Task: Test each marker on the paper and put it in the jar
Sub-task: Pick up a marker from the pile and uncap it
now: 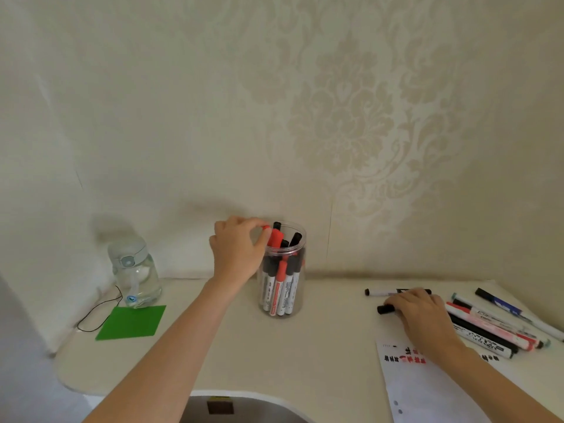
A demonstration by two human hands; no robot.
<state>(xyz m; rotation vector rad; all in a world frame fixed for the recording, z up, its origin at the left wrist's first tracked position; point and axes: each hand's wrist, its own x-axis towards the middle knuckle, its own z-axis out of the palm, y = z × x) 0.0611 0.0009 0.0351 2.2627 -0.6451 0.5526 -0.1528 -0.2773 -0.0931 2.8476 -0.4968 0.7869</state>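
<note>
Cream-coloured surface (320,346) fills the lower half of the frame, and on it, bottom right, lies the test paper (427,389) with red and black scribbles at its upper edge. Centre frame stands the clear plastic jar (282,270), already crowded with black- and red-capped markers. The left hand (236,250) is at its rim, its grip pinched on the top end of a red marker (273,238) that leans partly inside. To finish this well, I would judge it best to steer the lower end into a gap between the standing markers and let go only once it slides down, without pushing the jar over. The right hand (422,315), right of centre, covers a black-capped marker (385,309) lying flat, fingers curled over it; whether it truly holds it I cannot tell. Just beyond it lies one more marker (381,292), and a row of loose markers (500,328) waits at the right edge.
</note>
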